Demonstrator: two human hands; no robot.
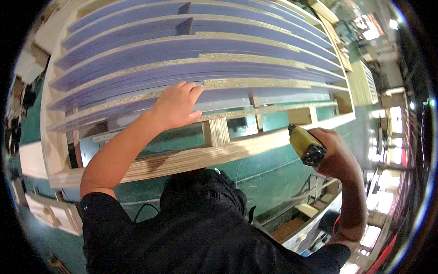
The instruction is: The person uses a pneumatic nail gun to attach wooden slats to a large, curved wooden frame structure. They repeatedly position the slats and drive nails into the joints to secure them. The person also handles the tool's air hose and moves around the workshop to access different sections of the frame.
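A wooden crate-like frame (150, 168) lies across the view, with several blue-faced chipboard panels (255, 83) standing on edge in rows inside it. My left hand (175, 105) rests over the edges of the nearest panels, fingers stretched forward and the thumb apart from them. Whether it grips a panel edge I cannot make out. In my right hand (335, 150) is a yellow-and-black power tool (303, 140), its nose close to the frame's near rail on the right. The tip's contact with the wood is unclear. A short wooden block (219, 132) stands between the rail and the nearest panel.
Below the frame is a green floor (269, 160) with a thin cable or hose. An open-topped container (292, 223) with wood pieces stands at lower right. Cabinet-like wooden pieces (54, 212) are at lower left, and another slatted wooden unit (365, 82) stands far right.
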